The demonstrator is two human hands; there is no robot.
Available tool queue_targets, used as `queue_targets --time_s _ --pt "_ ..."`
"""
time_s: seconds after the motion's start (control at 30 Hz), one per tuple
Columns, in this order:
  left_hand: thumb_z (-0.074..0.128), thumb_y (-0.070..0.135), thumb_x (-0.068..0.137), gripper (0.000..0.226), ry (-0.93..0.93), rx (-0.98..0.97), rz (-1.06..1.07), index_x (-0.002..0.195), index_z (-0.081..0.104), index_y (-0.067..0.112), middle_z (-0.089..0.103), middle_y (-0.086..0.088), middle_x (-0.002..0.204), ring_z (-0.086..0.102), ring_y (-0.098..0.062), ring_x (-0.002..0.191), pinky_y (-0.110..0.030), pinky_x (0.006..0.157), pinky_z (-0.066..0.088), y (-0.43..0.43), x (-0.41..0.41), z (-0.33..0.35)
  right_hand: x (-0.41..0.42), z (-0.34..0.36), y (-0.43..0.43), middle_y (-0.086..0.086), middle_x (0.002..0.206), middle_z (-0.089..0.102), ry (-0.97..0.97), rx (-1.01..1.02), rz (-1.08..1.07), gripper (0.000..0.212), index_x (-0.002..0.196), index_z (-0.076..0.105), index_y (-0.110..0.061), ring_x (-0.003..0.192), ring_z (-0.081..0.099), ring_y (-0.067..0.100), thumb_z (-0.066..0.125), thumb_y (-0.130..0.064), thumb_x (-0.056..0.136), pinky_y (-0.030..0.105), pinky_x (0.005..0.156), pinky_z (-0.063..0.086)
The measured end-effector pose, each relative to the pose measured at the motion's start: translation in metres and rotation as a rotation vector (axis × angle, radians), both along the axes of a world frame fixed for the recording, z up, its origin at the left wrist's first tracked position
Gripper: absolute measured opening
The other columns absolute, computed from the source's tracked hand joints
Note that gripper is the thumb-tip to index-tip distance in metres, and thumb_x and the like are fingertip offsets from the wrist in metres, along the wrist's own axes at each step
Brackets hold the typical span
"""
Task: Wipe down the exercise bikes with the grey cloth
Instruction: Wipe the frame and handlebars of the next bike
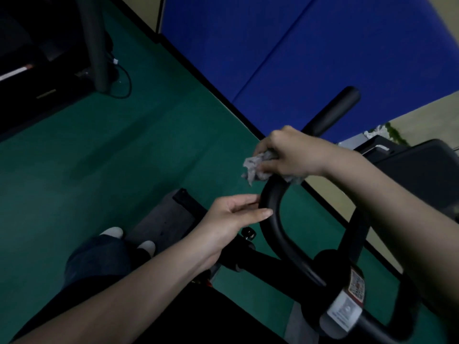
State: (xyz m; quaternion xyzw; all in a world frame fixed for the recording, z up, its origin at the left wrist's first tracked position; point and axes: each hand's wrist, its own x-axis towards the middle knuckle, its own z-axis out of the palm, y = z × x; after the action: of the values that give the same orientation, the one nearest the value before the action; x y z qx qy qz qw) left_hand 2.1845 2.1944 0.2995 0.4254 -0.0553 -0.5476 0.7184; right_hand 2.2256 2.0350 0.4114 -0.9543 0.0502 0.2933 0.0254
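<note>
Two hands are on the bike's black handlebar [269, 234]. Nearest, the left hand [231, 217] steadies the loop, its fingers straight and slightly apart, tips touching the bar. Just beyond, the right hand [290, 152] has its fingers clamped on the bunched grey cloth [255, 170], pressed onto the bend. The wiping looks partway done, and next the cloth likely slides toward the far bar end [335, 108]. Blue mats [323, 45] and a dark machine [49, 58] stand well apart.

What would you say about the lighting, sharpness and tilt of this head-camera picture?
Head view: dim and underexposed, so the black handlebar and the dark machine at top left lose detail; head view: soft overall, the grey cloth in the right hand lacking crisp texture; head view: tilted, the blue wall pads steeply slanted.
</note>
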Motion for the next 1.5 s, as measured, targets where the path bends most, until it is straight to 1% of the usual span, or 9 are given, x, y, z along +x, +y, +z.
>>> queue_targets --time_s 0.13,0.27,0.4,0.53,0.67,0.97,1.13,1.33,1.5 --pt "0.076 0.025 0.064 0.051 0.013 -0.011 -0.019 0.111 0.069 0.01 0.072 -0.007 0.106 0.066 -0.023 0.104 -0.046 0.106 0.041 0.0 0.001 0.001 0.011 0.003 -0.007 0.007 0.077 0.067 0.045 -0.072 -0.09 0.009 0.091 0.069 -0.012 0.077 0.065 0.024 0.063 -0.017 0.087 0.038 0.066 0.054" --pt "0.07 0.007 0.078 0.034 -0.007 0.006 -0.007 0.111 0.068 0.005 0.071 -0.011 0.105 0.066 -0.021 0.096 -0.041 0.102 0.044 -0.001 0.003 0.005 -0.004 -0.002 0.014 0.001 0.08 0.069 0.093 0.03 -0.026 0.009 0.093 0.069 -0.018 0.076 0.063 0.015 0.065 -0.017 0.085 0.024 0.067 0.047" --pt "0.068 0.007 0.081 0.033 -0.044 0.003 -0.04 0.114 0.066 0.005 0.071 -0.007 0.101 0.066 -0.019 0.096 -0.031 0.096 0.047 0.001 0.006 0.006 0.009 0.001 -0.005 0.012 0.08 0.068 0.058 -0.118 -0.117 0.009 0.09 0.067 -0.012 0.075 0.067 0.028 0.059 -0.01 0.085 0.041 0.068 0.057" --pt "0.066 0.02 0.083 0.029 -0.131 0.024 -0.083 0.111 0.069 0.013 0.073 0.0 0.103 0.066 -0.005 0.096 -0.009 0.078 0.047 0.002 0.013 0.009 -0.002 -0.004 -0.024 0.012 0.093 0.067 -0.261 -0.193 -0.168 0.017 0.102 0.066 -0.008 0.092 0.058 0.03 0.058 -0.008 0.086 0.038 0.08 0.048" --pt "0.07 0.025 0.079 0.037 -0.15 0.083 -0.04 0.114 0.066 0.014 0.07 -0.002 0.108 0.065 0.001 0.091 -0.011 0.08 0.047 -0.009 0.019 0.011 -0.048 -0.022 -0.003 0.003 0.095 0.067 -0.751 0.021 -0.226 0.017 0.098 0.068 -0.007 0.092 0.051 0.019 0.064 0.0 0.083 0.021 0.082 0.036" --pt "0.075 0.031 0.073 0.034 -0.297 0.137 -0.088 0.105 0.067 0.021 0.069 0.004 0.094 0.065 0.001 0.087 -0.019 0.08 0.045 -0.022 0.032 0.011 -0.084 -0.056 0.032 0.004 0.108 0.063 -1.298 0.205 -0.727 0.029 0.1 0.066 -0.005 0.108 0.058 0.019 0.059 0.014 0.078 0.029 0.093 0.044" --pt "0.074 0.025 0.078 0.027 -0.351 0.172 -0.133 0.104 0.069 0.016 0.07 -0.005 0.094 0.067 -0.008 0.088 -0.024 0.083 0.049 -0.026 0.037 0.012 -0.086 -0.056 0.027 0.001 0.096 0.065 -1.377 0.182 -0.991 0.019 0.097 0.062 -0.016 0.092 0.061 0.01 0.064 -0.002 0.084 0.011 0.081 0.042" --pt "0.077 0.018 0.075 0.023 -0.381 0.186 -0.121 0.097 0.068 0.019 0.066 0.013 0.072 0.065 0.003 0.074 -0.011 0.07 0.05 -0.028 0.041 0.013 -0.08 -0.063 0.026 0.01 0.099 0.07 -1.305 0.536 -1.532 0.004 0.091 0.061 -0.022 0.087 0.067 0.016 0.062 -0.018 0.091 0.04 0.086 0.053" --pt "0.077 0.012 0.074 0.018 -0.41 0.16 -0.134 0.084 0.068 0.025 0.062 0.018 0.063 0.06 0.006 0.065 -0.008 0.065 0.048 -0.028 0.045 0.013 -0.077 -0.063 0.02 -0.021 0.067 0.05 -1.243 0.868 -1.793 0.04 0.13 0.042 0.0 0.052 0.06 -0.011 0.058 -0.008 0.094 0.008 0.053 0.048"
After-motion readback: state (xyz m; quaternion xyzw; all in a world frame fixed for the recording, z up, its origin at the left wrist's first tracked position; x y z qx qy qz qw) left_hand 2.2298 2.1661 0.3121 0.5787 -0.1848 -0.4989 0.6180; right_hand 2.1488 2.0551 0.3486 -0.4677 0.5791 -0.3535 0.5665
